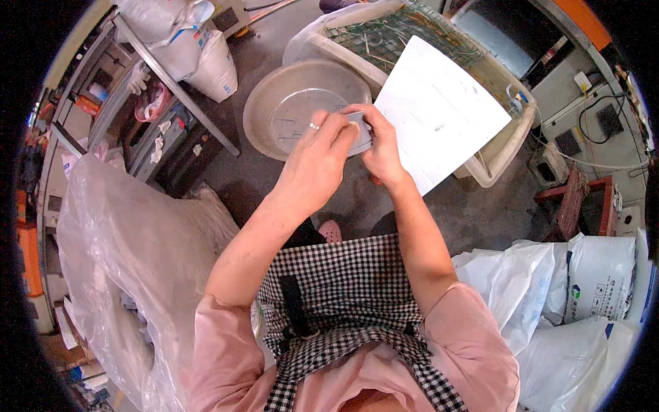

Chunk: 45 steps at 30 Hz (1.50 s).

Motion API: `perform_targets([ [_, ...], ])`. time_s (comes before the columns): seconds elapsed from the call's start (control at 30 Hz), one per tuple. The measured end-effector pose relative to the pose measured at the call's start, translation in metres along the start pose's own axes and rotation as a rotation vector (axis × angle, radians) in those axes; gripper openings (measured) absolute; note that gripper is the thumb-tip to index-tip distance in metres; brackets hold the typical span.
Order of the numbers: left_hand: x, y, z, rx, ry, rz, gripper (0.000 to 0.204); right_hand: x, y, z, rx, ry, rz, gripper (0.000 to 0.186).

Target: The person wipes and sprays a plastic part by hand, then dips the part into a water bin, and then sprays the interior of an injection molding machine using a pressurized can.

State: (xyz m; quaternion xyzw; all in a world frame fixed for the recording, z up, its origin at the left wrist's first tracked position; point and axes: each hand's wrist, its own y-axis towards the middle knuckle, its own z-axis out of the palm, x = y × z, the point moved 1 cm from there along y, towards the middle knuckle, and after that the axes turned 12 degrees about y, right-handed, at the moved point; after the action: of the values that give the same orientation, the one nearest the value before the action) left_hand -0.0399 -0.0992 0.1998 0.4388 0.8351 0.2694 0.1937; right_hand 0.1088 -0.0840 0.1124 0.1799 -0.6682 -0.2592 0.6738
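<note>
A small grey piece with a smooth face [362, 139] is held up between my two hands, over the near right rim of a round pale basin [257, 113]. My left hand [318, 159], with a ring on one finger, is closed with its fingertips pressed to the piece's left side. My right hand [384, 151] grips the piece from the right, its fingers bent round the upper edge. Much of the piece is hidden by my fingers, so its exact kind cannot be made out. Several thin dark bits lie in the basin.
A white board [446, 103] leans across a large pale tub [491, 168] with green netting [391, 34]. Clear plastic sheeting [130, 240] bulges at left. White sacks [600, 275] lie at right, near a red-brown stand [573, 202]. A metal-framed shelf [182, 89] stands far left.
</note>
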Motion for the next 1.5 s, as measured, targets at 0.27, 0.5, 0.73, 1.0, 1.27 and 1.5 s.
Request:
perform_targets([
  [0.27,0.035,-0.005,-0.025,-0.046,-0.386,-0.431,0.014,0.009,0.007,-0.014,0.072,0.162,-0.130,0.041],
  [0.5,0.024,0.008,-0.037,0.099,-0.944,-0.457,0.017,0.013,0.001,-0.007,-0.020,1.096,0.231,0.041],
  [0.73,0.015,0.009,-0.032,-0.034,-0.660,-0.372,0.012,0.037,-0.008,0.013,-0.142,1.130,0.515,0.052],
  [1.0,-0.017,0.019,-0.037,-0.091,-0.285,-0.142,0.014,0.049,-0.029,0.029,-0.185,1.055,0.685,0.043],
  [1.27,-0.023,0.024,-0.030,0.064,-0.011,-0.009,0.011,0.022,-0.030,0.028,-0.164,1.058,0.622,0.037],
  [1.5,-0.026,0.022,-0.042,0.049,-0.483,-0.084,0.013,0.040,-0.016,0.024,0.140,1.113,0.303,0.030],
])
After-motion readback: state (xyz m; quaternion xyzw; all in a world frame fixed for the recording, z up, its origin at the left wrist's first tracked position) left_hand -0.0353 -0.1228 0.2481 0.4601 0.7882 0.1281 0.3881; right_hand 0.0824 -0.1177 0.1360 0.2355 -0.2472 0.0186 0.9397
